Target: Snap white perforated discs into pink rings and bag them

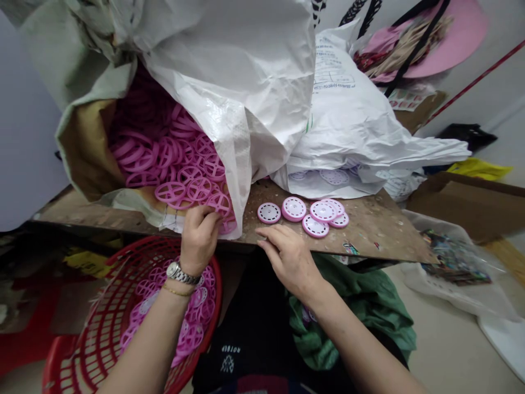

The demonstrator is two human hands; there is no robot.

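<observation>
My left hand (199, 239), with a wristwatch (180, 272) on its wrist, is at the mouth of a large white sack (233, 104). Its fingers are curled closed against the pink spoked plastic rings (199, 189) spilling out; whatever they grip is hidden. Over the bench edge, my right hand (289, 261) has its thumb and forefinger slightly apart, nothing visible between them. Just beyond it lie several round pink-rimmed discs with white faces and black dashes, among them a single disc (269, 213) and an overlapping group (324, 211).
Below my left arm stands a red plastic basket (96, 323) holding more pink pieces. A second white sack (348, 115) rests on the wooden bench (381, 235), pale discs showing at its mouth. Green cloth (356, 306) hangs beneath the edge. At right are a cardboard box (471, 202) and a clear bag (451, 257).
</observation>
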